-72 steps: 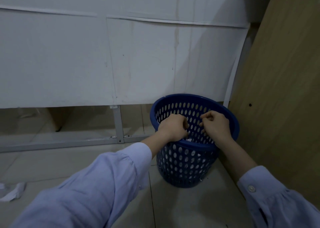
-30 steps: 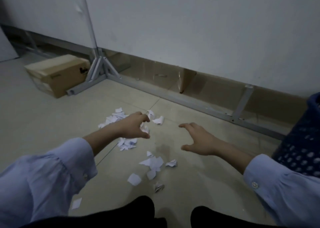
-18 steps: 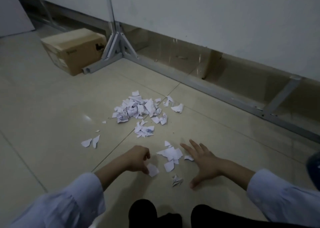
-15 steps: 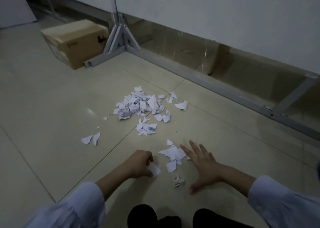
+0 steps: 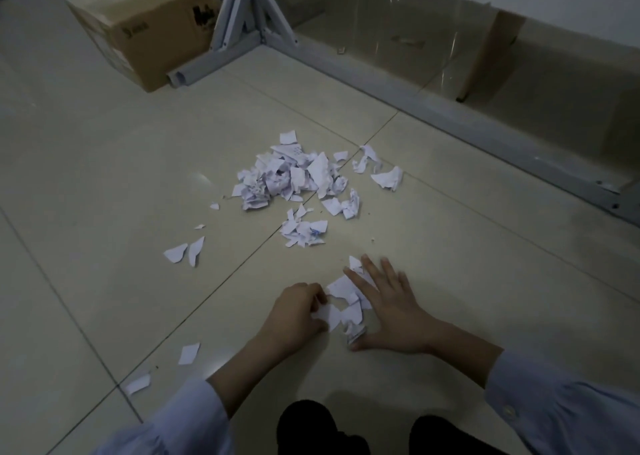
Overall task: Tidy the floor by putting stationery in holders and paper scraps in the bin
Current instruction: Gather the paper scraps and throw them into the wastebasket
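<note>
These paper scraps (image 5: 346, 307) look featherlight, limp and thin — we judge they'll slide on the smooth tiled floor (image 5: 104, 177), so best to pinch them at raised, crumpled edges or scoop several together. The near cluster lies between our hands: the left hand (image 5: 298, 311) is curled, pinching a scrap, while the right hand (image 5: 391, 307) lies flat and spread against it. A bigger pile (image 5: 291, 176) sits farther off.

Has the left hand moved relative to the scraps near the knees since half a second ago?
Yes. The left hand has closed rightward onto the nearest scraps, toward the right hand.
</note>
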`<state>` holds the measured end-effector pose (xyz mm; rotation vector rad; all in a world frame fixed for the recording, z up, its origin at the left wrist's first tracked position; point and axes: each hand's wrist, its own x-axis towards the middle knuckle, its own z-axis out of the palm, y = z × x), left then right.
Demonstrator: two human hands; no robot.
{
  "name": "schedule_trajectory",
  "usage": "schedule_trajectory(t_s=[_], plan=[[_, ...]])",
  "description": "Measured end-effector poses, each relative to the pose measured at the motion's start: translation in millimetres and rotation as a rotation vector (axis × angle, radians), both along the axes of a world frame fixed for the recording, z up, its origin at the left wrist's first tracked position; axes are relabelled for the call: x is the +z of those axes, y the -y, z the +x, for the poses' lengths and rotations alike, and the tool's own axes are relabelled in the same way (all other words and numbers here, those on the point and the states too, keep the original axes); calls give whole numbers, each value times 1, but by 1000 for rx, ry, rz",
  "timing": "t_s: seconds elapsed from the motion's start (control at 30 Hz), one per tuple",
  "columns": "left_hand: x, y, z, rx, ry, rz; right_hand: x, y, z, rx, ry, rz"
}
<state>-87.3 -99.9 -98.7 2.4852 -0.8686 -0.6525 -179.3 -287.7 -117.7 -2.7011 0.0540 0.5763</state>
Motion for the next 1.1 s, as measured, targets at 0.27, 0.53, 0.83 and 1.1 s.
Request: schedule_trajectory(t_s=[0.27,0.53,0.83,1.1], plan=[[-5,16,11,78,39,-89,-6,-10,29,30,116,46],[1,-4,19,164,37,-140,-13,-13,55,28,202,69],[22,-92,17,667,98,98,-21,-31,71,35,278,123],[35,-172,12,731,-189,749,-28,-45,79,78,308,142]])
